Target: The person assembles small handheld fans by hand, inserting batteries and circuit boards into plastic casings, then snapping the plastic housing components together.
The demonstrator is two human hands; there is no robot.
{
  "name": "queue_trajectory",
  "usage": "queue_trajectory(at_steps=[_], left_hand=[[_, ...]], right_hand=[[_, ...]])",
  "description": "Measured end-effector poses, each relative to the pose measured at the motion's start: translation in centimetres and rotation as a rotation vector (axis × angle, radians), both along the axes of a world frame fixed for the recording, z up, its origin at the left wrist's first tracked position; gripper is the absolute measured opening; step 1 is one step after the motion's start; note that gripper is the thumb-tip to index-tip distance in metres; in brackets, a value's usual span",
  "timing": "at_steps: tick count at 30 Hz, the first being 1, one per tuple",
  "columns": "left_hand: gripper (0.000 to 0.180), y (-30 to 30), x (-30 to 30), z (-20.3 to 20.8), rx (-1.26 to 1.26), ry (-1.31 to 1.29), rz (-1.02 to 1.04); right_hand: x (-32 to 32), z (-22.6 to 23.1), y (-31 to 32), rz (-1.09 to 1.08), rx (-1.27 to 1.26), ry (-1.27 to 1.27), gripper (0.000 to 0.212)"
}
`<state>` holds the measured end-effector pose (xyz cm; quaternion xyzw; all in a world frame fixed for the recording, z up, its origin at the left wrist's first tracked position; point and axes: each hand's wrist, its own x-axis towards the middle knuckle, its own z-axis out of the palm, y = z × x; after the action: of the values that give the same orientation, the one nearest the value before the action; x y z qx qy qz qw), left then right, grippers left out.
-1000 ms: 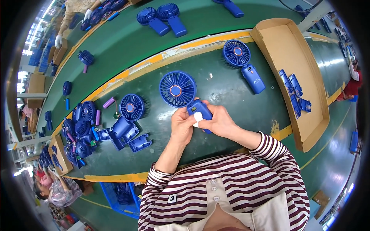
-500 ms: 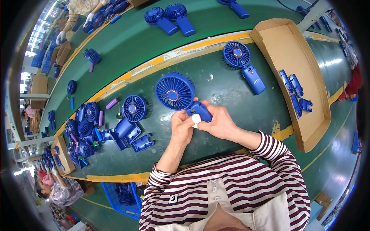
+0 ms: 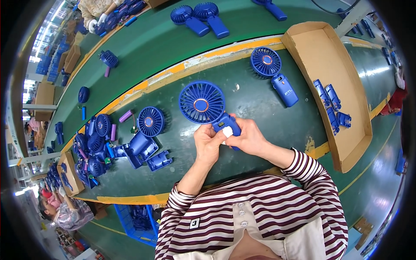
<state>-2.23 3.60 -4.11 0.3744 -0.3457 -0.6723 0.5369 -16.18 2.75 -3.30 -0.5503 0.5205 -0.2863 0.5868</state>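
Observation:
Both my hands are closed round the handle of a blue handheld fan (image 3: pixel 202 104), held over the green table in front of me. My left hand (image 3: pixel 208 143) grips the handle's left side, and a white covering shows on its thumb. My right hand (image 3: pixel 250 136) wraps the right side. The fan's round grille with its orange-ringed hub points up and away to the left. A second blue fan (image 3: pixel 265 61) lies beyond my right hand. To the left of my hands rest a fan head (image 3: pixel 151 121), a purple battery cell (image 3: pixel 126 115) and loose blue handle shells (image 3: pixel 143 145).
Several fan parts are heaped (image 3: pixel 96 143) at the table's left end. A shallow cardboard tray (image 3: pixel 346 147) with blue shells stands at the right. Beyond the yellow edge, a green conveyor belt (image 3: pixel 147 52) carries fans. A blue crate (image 3: pixel 123 221) is below the table. Co-workers sit far left.
The fan in my hands has shifted slightly right, its grille turned more squarely upward. Fans on the belt have slid to the right. A co-worker's gloved hands at the far left have moved.

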Motion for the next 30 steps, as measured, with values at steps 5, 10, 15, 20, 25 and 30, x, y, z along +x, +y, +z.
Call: queue_trajectory(at_steps=[5, 10, 15, 20, 25, 30], left_hand=[[0.042, -0.6, 2.0, -0.4, -0.009, 0.246, -0.155], [0.052, -0.9, 2.4, -0.3, -0.028, 0.333, -0.196], [0.04, -0.9, 1.6, 0.1, 0.038, 0.107, -0.079], [0.026, -1.0, 1.0, 0.3, 0.237, 0.205, -0.01], [0.03, -0.6, 1.4, -0.8, 0.184, 0.205, -0.038], [0.036, 0.2, 0.9, -0.7, 0.177, 0.165, -0.079]], right_hand=[[-2.5, -0.6, -1.3, 0.175, 0.609, -0.891, 0.036], [-2.1, -1.0, -1.1, 0.151, 0.634, -0.949, 0.036], [-0.9, 0.2, -0.9, 0.083, 0.521, -0.7, 0.028], [0.1, 0.5, -0.4, 0.033, 0.207, -0.227, 0.033], [0.4, 2.3, -1.0, 0.033, 0.004, 0.037, 0.046], [0.9, 0.5, -0.6, -0.065, -0.136, 0.047, 0.037]])
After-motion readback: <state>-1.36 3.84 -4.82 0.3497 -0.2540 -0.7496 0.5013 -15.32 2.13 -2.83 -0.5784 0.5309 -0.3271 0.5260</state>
